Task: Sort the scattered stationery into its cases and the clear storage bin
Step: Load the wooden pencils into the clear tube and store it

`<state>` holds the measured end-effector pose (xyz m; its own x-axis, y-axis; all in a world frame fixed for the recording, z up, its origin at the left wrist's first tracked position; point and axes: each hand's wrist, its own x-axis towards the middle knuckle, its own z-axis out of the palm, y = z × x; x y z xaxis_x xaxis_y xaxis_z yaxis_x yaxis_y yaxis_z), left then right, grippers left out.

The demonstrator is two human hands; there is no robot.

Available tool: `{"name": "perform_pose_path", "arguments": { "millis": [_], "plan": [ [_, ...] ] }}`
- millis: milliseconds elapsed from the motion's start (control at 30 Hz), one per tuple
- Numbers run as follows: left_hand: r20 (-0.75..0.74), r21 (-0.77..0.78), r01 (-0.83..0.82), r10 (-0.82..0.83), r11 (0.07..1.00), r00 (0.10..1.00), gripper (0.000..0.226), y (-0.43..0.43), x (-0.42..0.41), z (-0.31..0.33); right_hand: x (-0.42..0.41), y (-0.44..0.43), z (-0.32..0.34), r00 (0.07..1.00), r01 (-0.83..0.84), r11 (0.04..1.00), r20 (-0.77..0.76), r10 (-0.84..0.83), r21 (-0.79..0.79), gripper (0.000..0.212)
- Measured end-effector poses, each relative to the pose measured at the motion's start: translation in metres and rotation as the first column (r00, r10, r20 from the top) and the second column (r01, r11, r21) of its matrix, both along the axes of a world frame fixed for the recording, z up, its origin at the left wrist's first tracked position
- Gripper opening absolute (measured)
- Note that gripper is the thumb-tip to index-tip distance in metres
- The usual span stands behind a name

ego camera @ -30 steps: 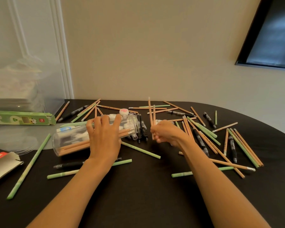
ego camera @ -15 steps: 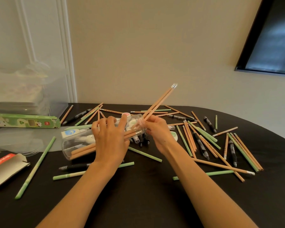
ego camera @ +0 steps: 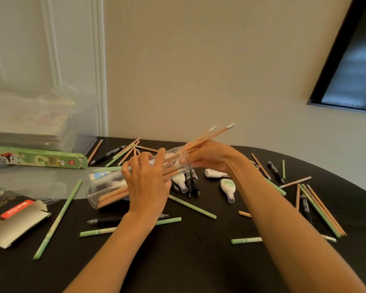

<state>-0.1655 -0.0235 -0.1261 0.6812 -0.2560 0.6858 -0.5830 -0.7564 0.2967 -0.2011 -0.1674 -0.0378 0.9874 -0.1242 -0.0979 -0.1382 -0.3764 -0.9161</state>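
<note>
At centre frame, on the round black table (ego camera: 199, 261), the left hand (ego camera: 145, 187) is lying over a clear plastic cylinder case (ego camera: 106, 191), fingers curled across it, bracing it on its side. The right hand (ego camera: 209, 158) is pinching a bunch of tan wooden pencils (ego camera: 211, 135) and feeding their tips into the case mouth, eraser ends pointing upper right. Step in hand: loading tan pencils. Next move likely needs a straight push so they are sliding in flush beside those inside. Green pencils (ego camera: 57, 218), black pens (ego camera: 106, 220), white correction-tape dispensers (ego camera: 227, 187) are lying scattered; the clear storage bin (ego camera: 40, 123) is sitting upper left.
</note>
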Motion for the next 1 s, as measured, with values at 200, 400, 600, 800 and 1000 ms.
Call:
{"name": "perform_pose_path", "arguments": {
  "millis": [200,400,600,800,1000],
  "plan": [
    [-0.060,-0.064,-0.001,-0.002,0.998,0.998,0.065,0.009,-0.003,0.007,0.001,0.010,0.015,0.999,0.040,0.999,-0.015,-0.040,0.037,0.015],
    [-0.107,-0.026,-0.013,0.010,1.000,0.994,0.066,0.012,-0.005,0.009,-0.006,0.007,0.005,0.980,0.182,0.969,0.044,-0.192,0.167,0.016],
    [-0.094,0.031,-0.002,0.005,1.000,0.996,0.066,0.011,-0.007,0.007,-0.025,0.003,-0.013,0.980,0.151,0.986,0.117,-0.160,0.077,0.016],
    [-0.042,0.100,0.053,-0.049,0.994,0.998,0.065,0.007,-0.021,0.004,-0.051,-0.009,-0.025,0.970,0.200,0.972,0.114,-0.214,0.123,0.015],
    [0.080,0.188,0.071,-0.088,0.980,0.993,0.069,-0.004,-0.035,0.005,-0.100,-0.041,-0.028,0.961,0.247,0.945,-0.074,-0.268,-0.212,0.015]
  ]
}}
